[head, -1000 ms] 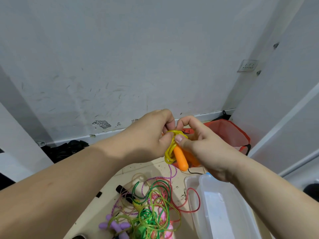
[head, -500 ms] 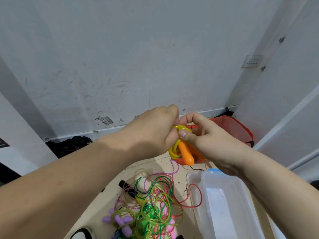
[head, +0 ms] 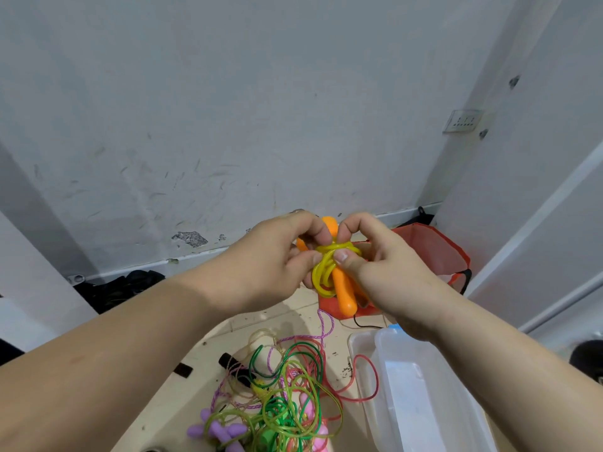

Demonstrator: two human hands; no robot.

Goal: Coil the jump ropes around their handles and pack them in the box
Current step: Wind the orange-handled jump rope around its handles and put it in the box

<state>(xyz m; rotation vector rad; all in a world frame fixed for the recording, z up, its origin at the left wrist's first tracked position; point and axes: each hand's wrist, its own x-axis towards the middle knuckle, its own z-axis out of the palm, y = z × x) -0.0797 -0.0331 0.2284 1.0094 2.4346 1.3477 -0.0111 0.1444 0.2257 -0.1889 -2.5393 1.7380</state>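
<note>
Yellow rope (head: 323,277): coiled round orange handles (head: 342,293), held up between both hands. Left hand (head: 277,256): fingers curled, pinching the coil's top. Right hand (head: 388,275): curled round the handles, thumb pressing the wraps. Clear box (head: 408,380): open, below the right hand. Tangled pile (head: 284,396) of loose ropes: below the left hand. Handling note: tuck the last turn under tight wraps with the thumb pinning them, or the springy coil likely unwinds.
</note>
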